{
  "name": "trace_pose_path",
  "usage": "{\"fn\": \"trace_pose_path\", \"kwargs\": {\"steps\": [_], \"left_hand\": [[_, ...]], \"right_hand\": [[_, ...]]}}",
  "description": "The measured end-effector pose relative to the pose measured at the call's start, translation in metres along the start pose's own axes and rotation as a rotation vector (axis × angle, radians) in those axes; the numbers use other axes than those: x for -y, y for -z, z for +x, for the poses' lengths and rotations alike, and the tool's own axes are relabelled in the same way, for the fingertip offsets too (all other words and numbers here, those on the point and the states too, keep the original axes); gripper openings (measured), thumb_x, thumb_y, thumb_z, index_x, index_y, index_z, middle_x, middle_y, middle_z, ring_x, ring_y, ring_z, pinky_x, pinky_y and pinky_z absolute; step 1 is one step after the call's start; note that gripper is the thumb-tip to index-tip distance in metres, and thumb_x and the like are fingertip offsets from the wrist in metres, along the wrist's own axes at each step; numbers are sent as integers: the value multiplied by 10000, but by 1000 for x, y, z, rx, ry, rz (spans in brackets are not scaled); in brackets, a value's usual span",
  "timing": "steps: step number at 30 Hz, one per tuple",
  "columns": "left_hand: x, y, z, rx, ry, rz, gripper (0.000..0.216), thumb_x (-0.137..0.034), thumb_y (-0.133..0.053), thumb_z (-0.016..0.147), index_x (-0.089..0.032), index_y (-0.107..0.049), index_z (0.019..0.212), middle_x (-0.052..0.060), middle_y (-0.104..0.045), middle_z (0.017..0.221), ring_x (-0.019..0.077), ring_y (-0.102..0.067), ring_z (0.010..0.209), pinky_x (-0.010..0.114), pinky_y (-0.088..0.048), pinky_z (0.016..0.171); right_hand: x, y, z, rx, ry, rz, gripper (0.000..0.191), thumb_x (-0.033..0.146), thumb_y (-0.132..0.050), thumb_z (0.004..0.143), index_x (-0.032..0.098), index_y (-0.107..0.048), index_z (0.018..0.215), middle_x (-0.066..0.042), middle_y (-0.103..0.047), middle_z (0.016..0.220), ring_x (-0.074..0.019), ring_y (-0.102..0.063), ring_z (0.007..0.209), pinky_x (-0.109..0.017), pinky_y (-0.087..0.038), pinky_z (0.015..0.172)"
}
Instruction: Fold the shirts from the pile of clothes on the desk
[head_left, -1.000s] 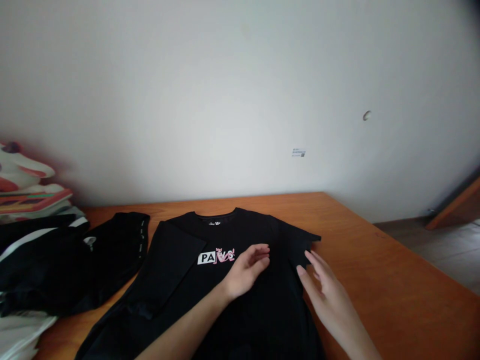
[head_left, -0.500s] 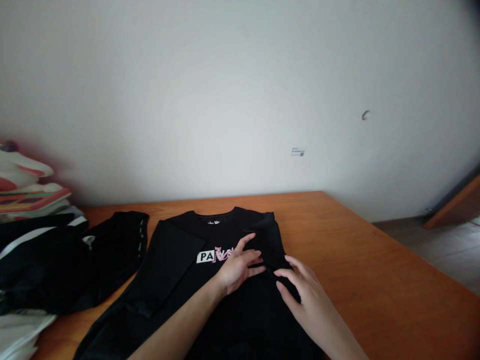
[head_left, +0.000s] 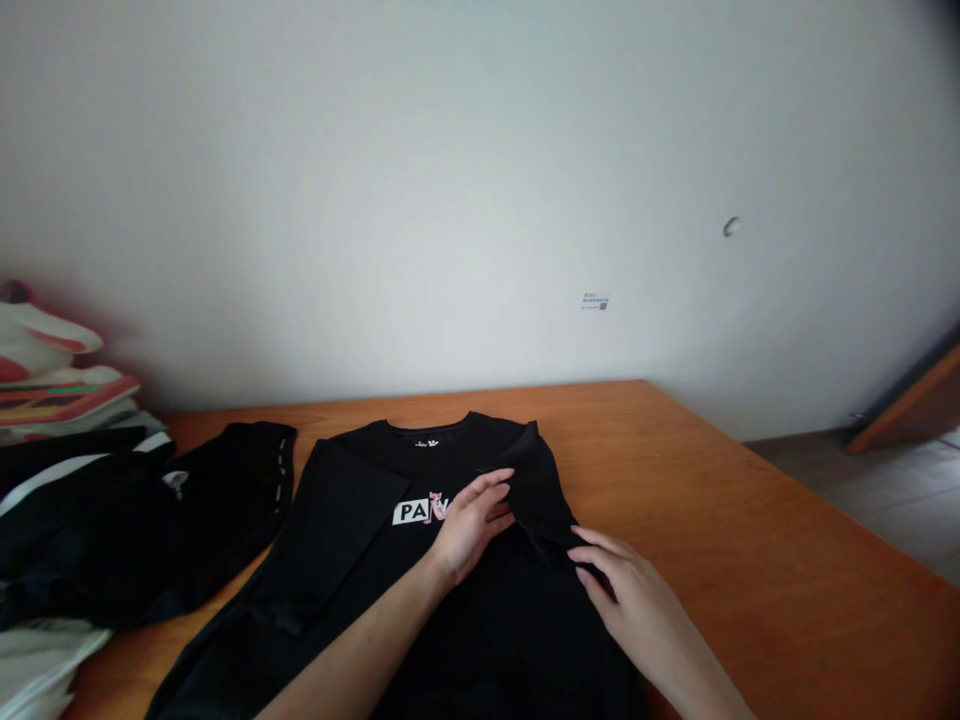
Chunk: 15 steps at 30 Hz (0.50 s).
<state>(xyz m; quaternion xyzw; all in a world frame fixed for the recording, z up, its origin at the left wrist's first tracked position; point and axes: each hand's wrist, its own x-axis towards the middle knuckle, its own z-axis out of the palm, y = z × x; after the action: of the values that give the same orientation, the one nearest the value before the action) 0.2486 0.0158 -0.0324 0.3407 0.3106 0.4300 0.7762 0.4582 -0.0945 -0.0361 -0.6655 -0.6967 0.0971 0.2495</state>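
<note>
1. Occupying the far left edge, a pile of clothes (head_left: 67,470) in black, white and red rests on the wooden surface (head_left: 712,500), against the pale wall (head_left: 450,200).
2. Just right of the pile lies a loose black garment (head_left: 232,500) with a dotted white strip. It nearly meets the next item.
3. A black T-shirt (head_left: 337,580) lies face up at the centre, collar toward the wall. Its left side is folded inward over the chest, and a white-and-pink print (head_left: 415,513) is partly covered.
4. The left hand (head_left: 469,525) rests palm down on the chest, fingers loosely spread and gripping nothing. It hides the right part of the print, and its fingertips touch the sleeve edge.
5. The right sleeve (head_left: 536,485) is folded inward and lies between the two hands.
6. The right hand (head_left: 637,600) lies flat on the shirt's right side, fingers extended onto the fold, with nothing clasped.
7. Farther right are bare surface, a small sticker (head_left: 595,301) on the wall, and tiled floor (head_left: 870,480).
</note>
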Motion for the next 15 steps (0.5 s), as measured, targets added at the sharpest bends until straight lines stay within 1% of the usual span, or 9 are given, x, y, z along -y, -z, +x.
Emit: {"fn": "trace_pose_path", "kwargs": {"steps": [2,5,7,9,10,11,12,13,15], "left_hand": [[0,1,2,2,51,-22,477,-275,-781,786,-193,-671,1243,118,-740,1125,212,-712,946,365,-517,920],[1,3,4,-31,60,1,506,-283,-768,791,-170,-645,1269,169,-708,1205,270,-693,1070,401,-517,945],[4,4,3,-64,-35,118,477,-320,-765,794,-194,-671,1243,165,-636,1338,306,-612,1233,420,-490,1007],[5,5,1,-78,-209,300,430,-345,-768,785,-230,-712,1196,128,-543,1449,319,-481,1381,415,-438,1083],[5,5,0,-72,-303,385,404,-353,-764,784,-241,-729,1171,111,-518,1466,316,-434,1417,406,-413,1110],[5,5,-1,-61,-381,446,386,-358,-758,786,-248,-738,1156,101,-516,1456,309,-422,1422,399,-399,1124],[5,5,-2,-49,-424,476,375,-359,-749,790,-251,-739,1149,97,-539,1419,303,-452,1394,398,-402,1121],[4,5,-2,-47,-428,477,377,-357,-738,796,-256,-731,1159,91,-574,1365,294,-509,1333,399,-422,1101],[1,6,0,-73,-344,401,439,-337,-722,805,-275,-682,1237,75,-636,1259,265,-615,1174,394,-483,1021]], "right_hand": [[1,0,-1,-25,25,30,244,238,-469,878,273,-709,907,-69,-722,1249,-260,-685,1154,-432,-542,989],[7,-3,-3,-90,49,51,172,257,-466,904,274,-635,931,-70,-745,1145,-249,-701,1105,-411,-551,940],[12,-4,-3,-116,47,40,152,311,-471,937,273,-611,982,-71,-746,1095,-249,-713,1050,-401,-552,901],[18,-4,0,-92,37,19,169,374,-483,960,265,-605,1004,-73,-744,1060,-253,-717,1001,-393,-542,873],[21,-2,2,-66,30,6,190,403,-487,967,259,-606,1003,-73,-744,1037,-256,-717,982,-389,-534,864],[25,1,5,-34,22,-9,213,427,-487,974,254,-608,993,-72,-744,1013,-257,-718,962,-381,-525,851],[29,5,10,1,13,-28,238,446,-479,983,249,-611,971,-70,-745,983,-256,-719,936,-368,-514,827],[32,10,16,42,3,-53,266,459,-464,993,246,-613,934,-67,-745,944,-251,-720,898,-350,-501,790],[39,21,32,131,-23,-120,347,476,-426,1014,243,-604,828,-60,-737,838,-236,-713,789,-312,-452,683]]}}
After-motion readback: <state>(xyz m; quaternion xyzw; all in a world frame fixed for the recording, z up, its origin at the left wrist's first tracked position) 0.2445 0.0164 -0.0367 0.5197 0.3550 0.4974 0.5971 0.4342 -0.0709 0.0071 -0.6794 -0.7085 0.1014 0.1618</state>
